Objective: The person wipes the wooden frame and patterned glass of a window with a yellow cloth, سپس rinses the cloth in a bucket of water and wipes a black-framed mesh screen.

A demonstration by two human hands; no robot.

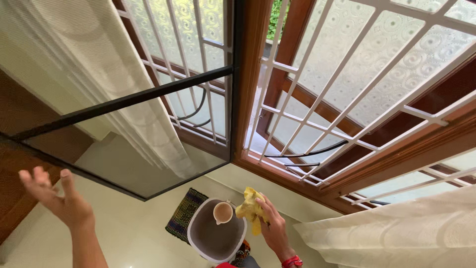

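Observation:
My right hand (273, 229) grips a crumpled yellow cloth (250, 209) low in the view, just right of a grey bucket (216, 240) that holds a small cream mug (222, 213). My left hand (58, 196) is raised at the lower left with fingers spread and nothing in it, close below the black-framed mesh screen panel (124, 144), which is swung inward. Whether the left hand touches the screen frame I cannot tell. A red band sits on my right wrist.
A wooden window frame (253, 74) with a white metal grille (317, 99) and patterned frosted glass fills the upper view. Cream curtains hang at the left (99, 74) and lower right (396, 233). A dark woven mat (184, 213) lies on the pale floor by the bucket.

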